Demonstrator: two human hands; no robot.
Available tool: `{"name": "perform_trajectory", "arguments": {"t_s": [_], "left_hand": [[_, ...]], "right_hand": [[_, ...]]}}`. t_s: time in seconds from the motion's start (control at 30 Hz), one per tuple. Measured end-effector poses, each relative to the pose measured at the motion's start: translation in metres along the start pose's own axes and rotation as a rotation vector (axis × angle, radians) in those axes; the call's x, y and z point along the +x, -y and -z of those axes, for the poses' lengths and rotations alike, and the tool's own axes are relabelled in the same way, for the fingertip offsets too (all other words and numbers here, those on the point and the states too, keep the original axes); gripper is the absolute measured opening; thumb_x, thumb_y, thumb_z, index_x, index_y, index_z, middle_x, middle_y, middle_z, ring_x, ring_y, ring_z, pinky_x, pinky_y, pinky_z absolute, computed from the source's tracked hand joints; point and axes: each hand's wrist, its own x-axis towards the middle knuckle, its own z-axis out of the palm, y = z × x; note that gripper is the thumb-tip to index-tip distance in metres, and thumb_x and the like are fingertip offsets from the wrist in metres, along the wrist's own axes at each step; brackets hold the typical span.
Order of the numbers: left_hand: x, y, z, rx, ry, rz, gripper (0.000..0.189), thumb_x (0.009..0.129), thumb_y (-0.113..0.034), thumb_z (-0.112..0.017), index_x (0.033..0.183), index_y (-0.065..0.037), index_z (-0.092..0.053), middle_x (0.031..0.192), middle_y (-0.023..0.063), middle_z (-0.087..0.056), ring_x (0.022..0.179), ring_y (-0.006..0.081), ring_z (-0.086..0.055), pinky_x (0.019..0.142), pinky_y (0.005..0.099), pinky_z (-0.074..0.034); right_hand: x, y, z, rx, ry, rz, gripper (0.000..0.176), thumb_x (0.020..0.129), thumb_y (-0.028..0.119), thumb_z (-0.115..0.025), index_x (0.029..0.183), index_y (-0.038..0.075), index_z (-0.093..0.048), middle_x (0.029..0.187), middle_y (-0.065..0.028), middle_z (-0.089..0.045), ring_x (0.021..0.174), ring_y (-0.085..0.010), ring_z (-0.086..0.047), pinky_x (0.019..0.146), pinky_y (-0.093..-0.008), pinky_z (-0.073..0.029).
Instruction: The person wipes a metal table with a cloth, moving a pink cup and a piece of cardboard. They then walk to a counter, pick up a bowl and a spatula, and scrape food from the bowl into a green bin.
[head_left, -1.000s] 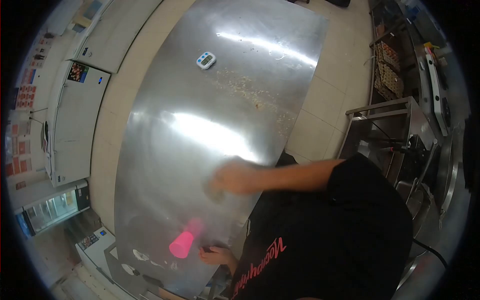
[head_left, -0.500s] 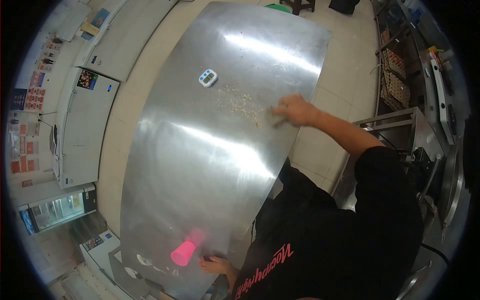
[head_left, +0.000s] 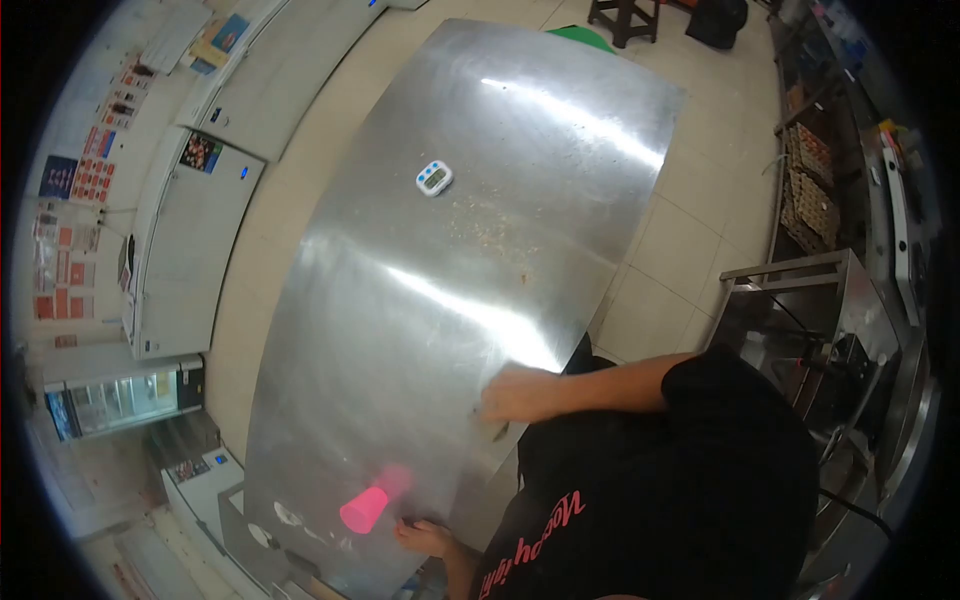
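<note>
My right hand (head_left: 520, 394) is closed over the near side of the metal table (head_left: 340, 370). A small greyish-green edge shows below its fingers; the held item is blurred. My left hand (head_left: 425, 537) lies at the table's near edge at the bottom, fingers apart, holding nothing visible. Just left of it a pink cup (head_left: 365, 510) stands on the metal, not touched. Light crumbs (head_left: 495, 235) are scattered over the upper middle of the table, beside a white and blue digital timer (head_left: 434, 178).
White smears (head_left: 288, 515) mark the table's lower left. White freezers (head_left: 195, 250) line the left wall. A stool (head_left: 625, 18) is beyond the table's far end. On the right are egg trays (head_left: 808, 200) and a steel stand (head_left: 785, 268).
My right hand has moved down the image along the table, from beside the crumbs to nearer my left hand. The view has shifted slightly. Cup and timer stay in place on the table.
</note>
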Motion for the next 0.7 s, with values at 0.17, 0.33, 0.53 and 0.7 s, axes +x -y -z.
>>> {"name": "perform_trajectory", "arguments": {"t_s": [0.17,0.33,0.53,0.7], "left_hand": [[-0.002,0.003,-0.004,-0.064,-0.024,-0.038,0.043,0.092,-0.017,-0.048,0.129,0.002,-0.056,0.133,0.0269,-0.052,0.122,0.0455,-0.05,0.104,0.0555,-0.04],[0.0,0.006,-0.007,-0.065,-0.09,-0.054,0.041,0.091,-0.012,-0.049,0.129,0.004,-0.056,0.133,0.0269,-0.052,0.12,0.0447,-0.051,0.103,0.0541,-0.041],[-0.004,-0.001,-0.002,-0.105,-0.113,-0.047,0.038,0.092,-0.009,-0.048,0.127,0.005,-0.055,0.134,0.0262,-0.052,0.12,0.0441,-0.051,0.103,0.0532,-0.042],[-0.001,-0.011,0.005,-0.066,-0.118,-0.07,0.036,0.092,-0.005,-0.051,0.127,0.006,-0.054,0.13,0.0258,-0.054,0.12,0.0438,-0.052,0.102,0.0516,-0.043]], "right_hand": [[-0.004,-0.129,0.068,-0.029,-0.18,-0.518,0.026,0.1,0.034,-0.053,0.106,0.017,-0.072,0.098,-0.0141,-0.07,0.093,-0.0353,-0.068,0.083,-0.0484,-0.052],[-0.025,-0.215,0.156,-0.52,-0.284,-0.894,0.034,0.095,0.02,-0.057,0.128,0.019,-0.066,0.116,-0.0133,-0.066,0.111,-0.0315,-0.061,0.092,-0.049,-0.047],[0.054,-0.113,0.053,-0.151,-0.379,-0.674,0.02,0.093,0.023,-0.061,0.106,0.013,-0.073,0.103,-0.0134,-0.07,0.1,-0.0325,-0.066,0.088,-0.0473,-0.051],[0.093,0.025,-0.047,0.002,0.058,-0.023,0.023,0.095,0.016,-0.054,0.113,0.021,-0.067,0.096,-0.0099,-0.066,0.093,-0.0298,-0.067,0.078,-0.0448,-0.052]]}}
